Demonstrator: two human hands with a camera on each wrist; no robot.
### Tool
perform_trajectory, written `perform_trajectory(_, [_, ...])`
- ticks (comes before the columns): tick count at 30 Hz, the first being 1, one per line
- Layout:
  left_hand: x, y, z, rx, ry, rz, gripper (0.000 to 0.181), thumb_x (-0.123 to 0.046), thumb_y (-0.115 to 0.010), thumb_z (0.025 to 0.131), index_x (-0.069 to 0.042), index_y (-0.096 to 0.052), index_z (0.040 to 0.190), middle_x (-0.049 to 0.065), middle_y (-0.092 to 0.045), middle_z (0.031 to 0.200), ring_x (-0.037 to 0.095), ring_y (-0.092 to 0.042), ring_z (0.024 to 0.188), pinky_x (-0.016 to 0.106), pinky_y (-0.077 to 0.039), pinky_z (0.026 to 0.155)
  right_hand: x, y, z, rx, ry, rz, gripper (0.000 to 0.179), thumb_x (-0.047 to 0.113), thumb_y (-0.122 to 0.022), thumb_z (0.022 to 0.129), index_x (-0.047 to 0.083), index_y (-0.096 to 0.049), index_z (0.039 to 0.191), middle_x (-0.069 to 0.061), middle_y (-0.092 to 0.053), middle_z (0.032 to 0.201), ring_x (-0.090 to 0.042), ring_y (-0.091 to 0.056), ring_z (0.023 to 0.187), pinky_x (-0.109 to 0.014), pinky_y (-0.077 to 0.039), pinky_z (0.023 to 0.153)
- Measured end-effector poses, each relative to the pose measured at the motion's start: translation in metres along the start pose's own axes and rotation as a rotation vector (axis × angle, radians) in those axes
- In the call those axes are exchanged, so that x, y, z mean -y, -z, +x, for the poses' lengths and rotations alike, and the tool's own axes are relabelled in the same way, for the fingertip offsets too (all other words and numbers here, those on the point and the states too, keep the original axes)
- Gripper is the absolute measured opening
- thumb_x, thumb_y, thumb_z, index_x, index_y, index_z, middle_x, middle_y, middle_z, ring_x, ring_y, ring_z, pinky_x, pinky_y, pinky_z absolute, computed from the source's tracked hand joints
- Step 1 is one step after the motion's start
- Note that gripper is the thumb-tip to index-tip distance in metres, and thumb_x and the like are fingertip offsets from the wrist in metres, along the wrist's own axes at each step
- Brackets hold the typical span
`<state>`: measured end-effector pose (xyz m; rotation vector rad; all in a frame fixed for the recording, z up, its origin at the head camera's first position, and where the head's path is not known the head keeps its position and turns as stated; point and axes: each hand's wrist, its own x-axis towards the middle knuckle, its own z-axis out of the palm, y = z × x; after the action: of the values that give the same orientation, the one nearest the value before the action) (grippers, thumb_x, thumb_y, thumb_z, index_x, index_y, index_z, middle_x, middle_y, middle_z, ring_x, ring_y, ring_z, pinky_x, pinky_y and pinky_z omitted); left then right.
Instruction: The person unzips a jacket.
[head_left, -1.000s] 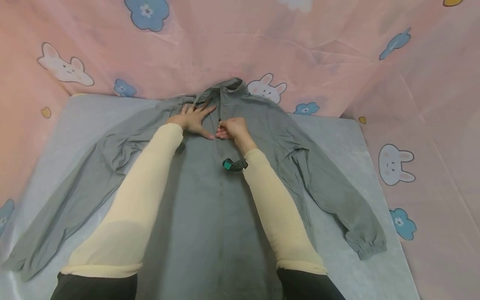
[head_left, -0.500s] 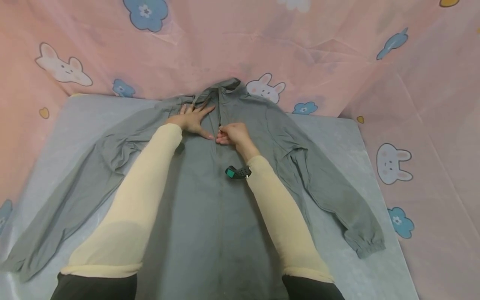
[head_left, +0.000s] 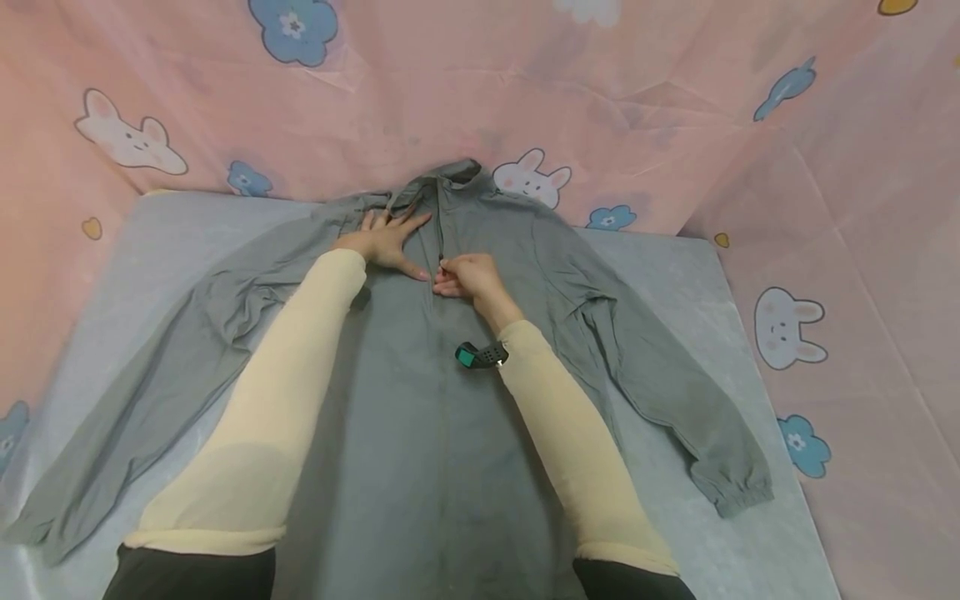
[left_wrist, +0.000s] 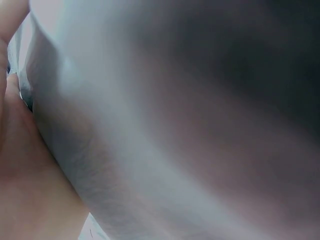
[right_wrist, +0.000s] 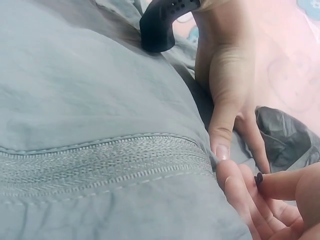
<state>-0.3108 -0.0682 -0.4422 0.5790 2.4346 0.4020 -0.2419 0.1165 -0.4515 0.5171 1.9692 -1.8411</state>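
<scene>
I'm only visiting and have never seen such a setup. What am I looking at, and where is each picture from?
There is no machine here: a person is working barehanded. The wide pictures come from a camera worn on the head, the close ones from cameras on each wrist; the left wrist's is mostly blurred. A grey jacket lies spread on a pale surface, before a pink cloth. The left hand rests on the jacket, its fingers spread. The right hand pinches a small dark zipper pull at the jacket's front.

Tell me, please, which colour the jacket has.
Grey; the jacket shows best in the head view.
</scene>
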Motion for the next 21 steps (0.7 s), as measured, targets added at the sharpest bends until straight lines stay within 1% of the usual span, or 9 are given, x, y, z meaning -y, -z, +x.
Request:
perform_trajectory(4, [0.001,0.0,0.002,-0.006,0.002,0.001,0.112,-0.066,-0.067,0.082,-0.037,0.009,0.159,-0.003,0.022,0.166,0.04,0.019,0.153,0.059,0.018,0.121,-0.001,0.001,-0.002,0.002,0.01,-0.022,0.025,0.01,-0.059,0.098,-0.01,-0.067,0.112,-0.003,-0.066,0.064,-0.01,-0.068,0.05,-0.02,-0.057,0.053])
perform_trajectory(13, [0.001,0.003,0.0,0.0,0.004,-0.012,0.112,-0.066,-0.068,0.082,-0.036,0.008,0.159,-0.003,0.022,0.166,0.041,0.018,0.153,0.059,0.017,0.121,-0.006,0.002,-0.006,0.022,0.007,-0.013,0.025,0.008,-0.06,0.098,-0.012,-0.066,0.111,-0.004,-0.067,0.065,-0.01,-0.068,0.052,-0.021,-0.058,0.054])
perform_trajectory(21, [0.0,0.003,0.001,0.004,0.014,-0.014,0.113,-0.066,-0.069,0.081,-0.037,0.007,0.159,-0.003,0.021,0.167,0.042,0.017,0.153,0.059,0.017,0.122,-0.012,0.004,-0.011,0.029,0.011,-0.016,0.025,0.008,-0.062,0.097,-0.011,-0.067,0.113,-0.004,-0.068,0.068,-0.009,-0.069,0.056,-0.022,-0.059,0.059])
